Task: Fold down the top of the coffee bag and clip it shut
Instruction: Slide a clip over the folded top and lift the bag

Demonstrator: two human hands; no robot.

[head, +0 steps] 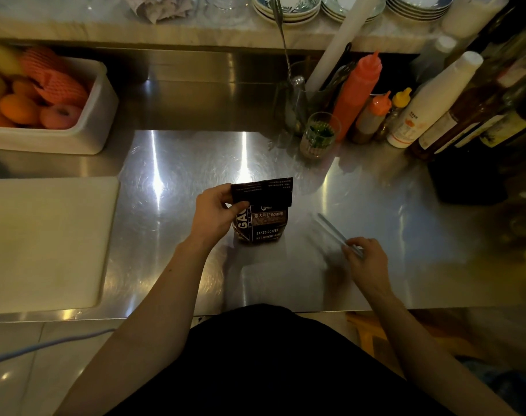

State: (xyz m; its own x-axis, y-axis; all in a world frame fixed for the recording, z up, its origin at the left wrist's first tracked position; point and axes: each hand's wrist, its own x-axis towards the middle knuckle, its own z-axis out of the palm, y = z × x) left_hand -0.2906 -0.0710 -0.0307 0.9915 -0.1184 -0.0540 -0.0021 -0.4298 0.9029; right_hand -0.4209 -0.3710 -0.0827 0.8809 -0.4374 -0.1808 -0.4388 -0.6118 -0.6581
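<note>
A steel counter fills the scene, with a white board at the left and a tub of fruit beyond it. Near the middle stands the coffee bag, upright, its top already folded toward the person. The left hand pinches the fold's left end, likely to stop it springing open. To the right, well apart from the bag, the right hand closes its fingertips on the near end of a long pale clip lying on the counter, probably to bring it to the fold.

fruit tub — far left | cutting board — left (white) | squeeze bottles | stacked plates
</note>
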